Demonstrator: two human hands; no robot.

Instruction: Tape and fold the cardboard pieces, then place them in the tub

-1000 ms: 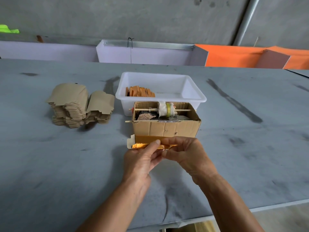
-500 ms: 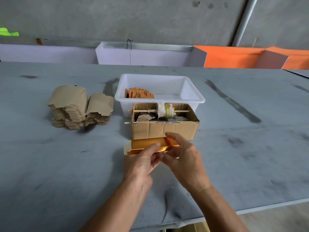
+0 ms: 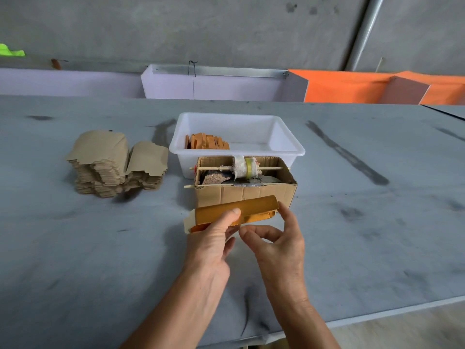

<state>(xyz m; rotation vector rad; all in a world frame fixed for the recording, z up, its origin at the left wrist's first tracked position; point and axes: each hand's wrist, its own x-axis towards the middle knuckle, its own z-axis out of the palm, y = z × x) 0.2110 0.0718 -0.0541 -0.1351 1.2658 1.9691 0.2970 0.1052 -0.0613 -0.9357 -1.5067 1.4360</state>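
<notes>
Left hand (image 3: 211,244) pinching folded gold cardboard piece (image 3: 234,212) at frame centre; right hand (image 3: 279,244) loosely curled, fingertip touching its right end. Behind: tape box (image 3: 245,191), white tub (image 3: 237,144). Blank stack (image 3: 115,163) centre-left.

Two bare forearms, no sleeves in view. Left hand (image 3: 214,244) and right hand (image 3: 279,244): bare, no gloves; short plain fingernails; veins and creased knuckles visible.
</notes>
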